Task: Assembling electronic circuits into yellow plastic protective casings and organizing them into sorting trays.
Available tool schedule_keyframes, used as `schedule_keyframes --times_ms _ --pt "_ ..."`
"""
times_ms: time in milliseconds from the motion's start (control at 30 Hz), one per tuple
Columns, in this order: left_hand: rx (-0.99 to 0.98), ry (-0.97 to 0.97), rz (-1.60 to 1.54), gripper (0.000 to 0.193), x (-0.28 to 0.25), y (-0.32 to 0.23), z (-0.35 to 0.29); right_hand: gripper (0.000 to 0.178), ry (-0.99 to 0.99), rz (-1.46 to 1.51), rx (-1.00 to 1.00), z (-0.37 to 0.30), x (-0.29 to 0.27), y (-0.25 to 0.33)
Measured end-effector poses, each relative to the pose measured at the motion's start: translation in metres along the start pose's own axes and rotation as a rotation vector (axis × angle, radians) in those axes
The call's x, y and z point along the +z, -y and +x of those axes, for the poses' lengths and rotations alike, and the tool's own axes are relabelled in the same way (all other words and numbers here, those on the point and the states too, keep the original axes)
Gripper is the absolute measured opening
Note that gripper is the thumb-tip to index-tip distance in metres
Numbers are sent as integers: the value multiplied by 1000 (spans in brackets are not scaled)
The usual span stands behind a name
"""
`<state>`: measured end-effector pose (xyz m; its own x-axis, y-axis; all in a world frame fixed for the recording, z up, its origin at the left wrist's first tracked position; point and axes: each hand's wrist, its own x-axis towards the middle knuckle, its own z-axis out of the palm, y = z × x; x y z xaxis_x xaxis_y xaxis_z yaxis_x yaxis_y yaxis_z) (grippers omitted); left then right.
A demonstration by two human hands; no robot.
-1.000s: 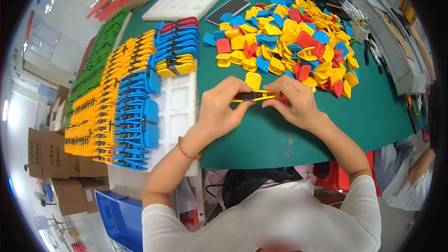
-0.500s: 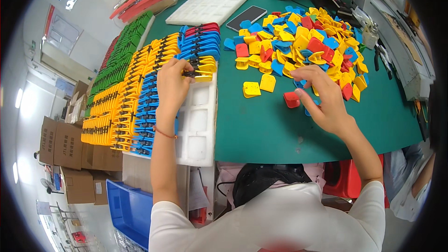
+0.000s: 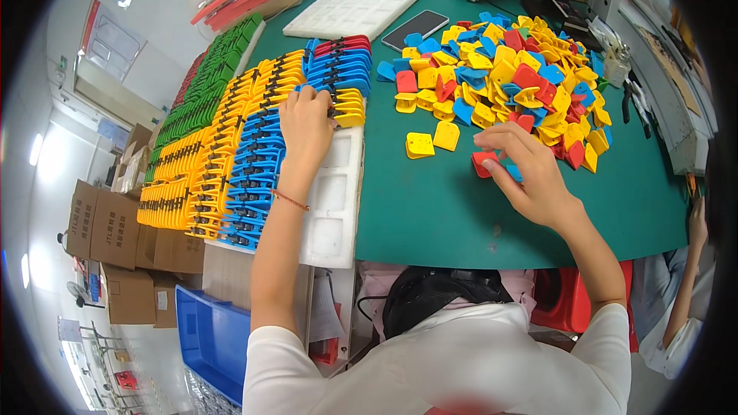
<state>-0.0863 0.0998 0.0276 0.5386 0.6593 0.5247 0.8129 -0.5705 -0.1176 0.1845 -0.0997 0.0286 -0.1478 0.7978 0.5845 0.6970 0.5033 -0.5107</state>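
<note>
My left hand (image 3: 307, 127) is closed over the white foam tray (image 3: 330, 238). Its fingertips pinch a yellow plastic clip (image 3: 351, 113) with a black middle, at the near end of a yellow row. Rows of blue clips (image 3: 257, 161) and more yellow clips (image 3: 211, 161) stand packed beside it. Over the green table my right hand (image 3: 530, 173) is open, thumb and fingers apart. By its thumb tip lies a red clip piece (image 3: 480, 164), and a blue piece (image 3: 513, 174) is partly hidden behind the hand. Two yellow pieces (image 3: 420, 146) lie to the left.
A heap of loose yellow, red and blue pieces (image 3: 500, 69) spreads over the far right of the table. A phone (image 3: 415, 29) and another white foam tray (image 3: 361, 4) lie behind. Green clips (image 3: 204, 77) stand far left. Another person's hand (image 3: 697, 223) shows at the right edge.
My left hand has shifted slightly right and pressed closer to the yellow row with its clip. My right hand's thumb has come lower beside the red piece. Another person's hand has appeared at right.
</note>
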Motion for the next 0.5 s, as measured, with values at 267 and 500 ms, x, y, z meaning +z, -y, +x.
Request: schedule_keyframes --times_ms 267,500 --pt "-3 -27 43 41 1 -9 1 24 23 -46 10 -11 -11 -2" --pt "1 -75 -8 49 -20 -18 -3 29 41 -177 73 -38 -42 0"
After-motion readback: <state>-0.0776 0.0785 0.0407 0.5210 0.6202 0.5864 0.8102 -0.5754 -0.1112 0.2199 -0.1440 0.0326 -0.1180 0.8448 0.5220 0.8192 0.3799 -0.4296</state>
